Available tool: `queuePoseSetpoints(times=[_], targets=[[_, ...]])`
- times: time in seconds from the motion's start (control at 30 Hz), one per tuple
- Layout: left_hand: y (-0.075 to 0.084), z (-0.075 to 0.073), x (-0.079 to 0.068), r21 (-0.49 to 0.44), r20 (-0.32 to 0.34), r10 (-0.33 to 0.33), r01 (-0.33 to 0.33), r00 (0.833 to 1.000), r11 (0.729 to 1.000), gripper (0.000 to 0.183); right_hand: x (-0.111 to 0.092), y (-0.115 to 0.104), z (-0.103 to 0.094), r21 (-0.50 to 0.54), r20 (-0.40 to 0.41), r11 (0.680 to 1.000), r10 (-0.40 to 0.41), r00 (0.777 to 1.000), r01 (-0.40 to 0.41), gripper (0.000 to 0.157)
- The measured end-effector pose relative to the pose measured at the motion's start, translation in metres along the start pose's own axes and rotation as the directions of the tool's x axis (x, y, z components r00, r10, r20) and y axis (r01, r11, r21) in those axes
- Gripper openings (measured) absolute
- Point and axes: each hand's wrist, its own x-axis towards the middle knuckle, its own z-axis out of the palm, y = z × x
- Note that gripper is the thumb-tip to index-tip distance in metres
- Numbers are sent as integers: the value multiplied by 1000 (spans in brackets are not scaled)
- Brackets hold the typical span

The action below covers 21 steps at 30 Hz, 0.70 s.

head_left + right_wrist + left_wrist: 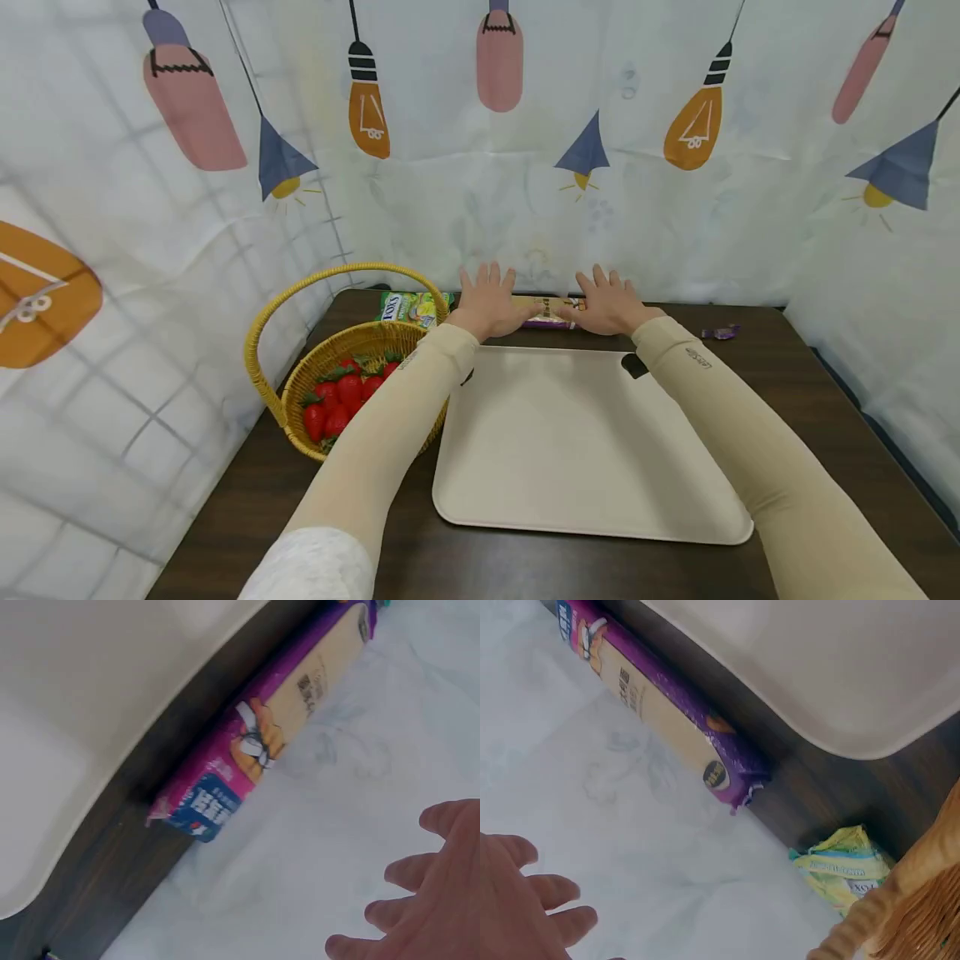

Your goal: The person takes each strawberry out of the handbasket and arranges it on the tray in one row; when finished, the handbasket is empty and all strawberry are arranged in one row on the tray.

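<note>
Both hands reach forward over the far side of the table, fingers straight and spread, holding nothing. My left hand [491, 306] is nearest the left end of a long purple-and-cream snack packet [553, 312]. Above that packet's right end is my right hand [609, 307]. In the wrist views the packet [664, 705] lies along the table's back edge, apart from the fingers [411, 871]. Below the forearms lies a cream rectangular tray [577, 450], bare on top, with dark marks near its far corners, partly hidden by the sleeves.
A yellow wicker basket [300, 379] with a tall handle stands left of the tray, holding several red strawberries [349, 390]. Behind it lies a green-and-yellow packet [408, 307]. A small purple wrapped piece [720, 332] is at the back right. A patterned curtain [465, 192] hangs behind the table.
</note>
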Motion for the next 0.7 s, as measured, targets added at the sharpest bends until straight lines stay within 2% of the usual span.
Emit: queuePoseSetpoints(times=[0.17, 0.37, 0.57, 0.7], targets=[[1, 11, -16, -14, -8, 25, -26, 1000, 1000, 97, -12, 11, 20, -28, 4, 1000, -6, 1000, 6, 98], [-1, 16, -46, -66, -48, 96, -99, 994, 993, 93, -26, 20, 53, 23, 15, 999, -30, 999, 30, 101], [-6, 18, -83, -151, -124, 141, -160, 982, 976, 69, -42, 11, 77, 96, -10, 992, -83, 996, 84, 93], [-13, 21, -113, -230, -204, 110, -157, 973, 960, 54, -51, 3, 89, 123, -50, 983, -134, 990, 140, 83]])
